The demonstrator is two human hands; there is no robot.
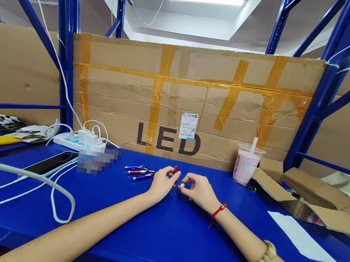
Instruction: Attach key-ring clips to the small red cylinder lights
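Note:
My left hand [162,181] rests on the blue table [158,231] with its fingers closed round a small red tube [175,170] held upright. My right hand [198,189] sits just to its right, fingertips pinching a tiny silver round piece [182,185]. The two hands almost touch. A small pile of red and blue pen-like tubes [139,172] lies on the table just left of my left hand.
A taped cardboard sheet marked LED [186,101] stands behind the table. A pink drink cup with a straw [247,162] and an open cardboard box [311,196] are at the right. A phone [50,162], white cables and a power strip [74,141] lie at the left; a white paper strip [303,238] at right.

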